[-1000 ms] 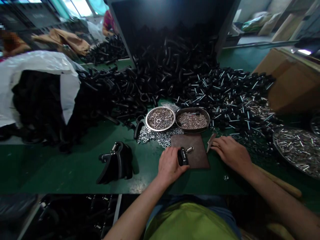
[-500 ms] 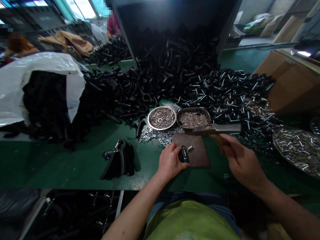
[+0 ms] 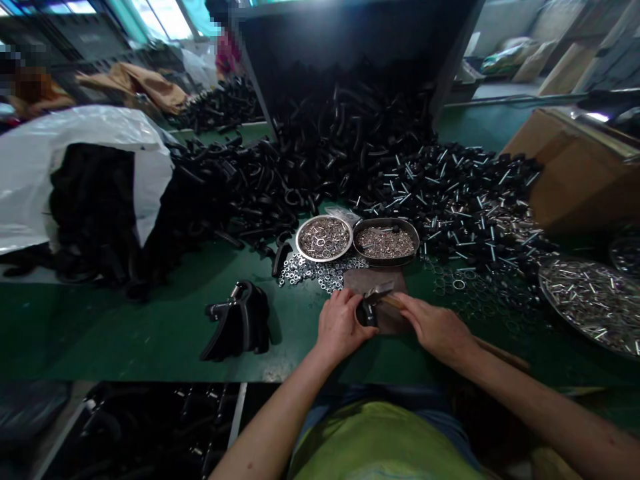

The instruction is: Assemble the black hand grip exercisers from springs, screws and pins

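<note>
My left hand is closed round a black plastic part, holding it on a brown square pad. With my right hand I grip the wooden handle of a hammer. The hammer's head is down at the far end of the black part; it covers the spring seen there earlier, and I cannot tell whether they touch. Left of my hands, a stack of curved black parts stands on the green table, with a spring on top.
Beyond the pad are a round bowl of small metal pieces, an oval tin of rivets and scattered nuts. Black parts and screws heap behind. At right are a large pan and a cardboard box.
My right hand has swung the hammer down and to the left, from above the pad onto the black part's far end. My left hand has stayed in place.
</note>
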The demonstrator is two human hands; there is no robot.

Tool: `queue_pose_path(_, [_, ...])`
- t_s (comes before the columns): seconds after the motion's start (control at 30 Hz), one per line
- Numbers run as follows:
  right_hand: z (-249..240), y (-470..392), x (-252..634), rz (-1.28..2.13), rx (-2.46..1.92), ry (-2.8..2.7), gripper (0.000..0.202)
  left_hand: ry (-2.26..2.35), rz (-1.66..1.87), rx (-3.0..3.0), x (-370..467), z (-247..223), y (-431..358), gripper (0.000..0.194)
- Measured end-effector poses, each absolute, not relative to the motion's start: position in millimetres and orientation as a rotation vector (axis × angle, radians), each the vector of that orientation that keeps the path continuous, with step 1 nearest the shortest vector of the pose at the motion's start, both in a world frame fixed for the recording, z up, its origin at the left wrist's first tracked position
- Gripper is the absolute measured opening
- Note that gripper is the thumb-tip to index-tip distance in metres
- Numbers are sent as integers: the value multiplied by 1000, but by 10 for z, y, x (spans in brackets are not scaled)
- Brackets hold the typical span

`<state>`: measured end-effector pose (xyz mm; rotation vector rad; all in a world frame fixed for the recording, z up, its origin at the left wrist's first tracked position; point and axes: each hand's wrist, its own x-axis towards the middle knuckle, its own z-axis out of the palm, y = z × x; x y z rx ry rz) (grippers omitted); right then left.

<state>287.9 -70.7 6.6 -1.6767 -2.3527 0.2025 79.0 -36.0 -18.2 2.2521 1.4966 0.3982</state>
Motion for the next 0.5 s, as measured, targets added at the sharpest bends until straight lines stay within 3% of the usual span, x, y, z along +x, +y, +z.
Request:
queue_pose_path(0.3, [-219,-668,3459,-285,-1922,-2168,35,1644,603,1882,851,-133,-407,59])
queue_pose_path(0.5, [25,-593,2788,473,-1574,-1972,44,1408,811,1612,1032,60,-559,55])
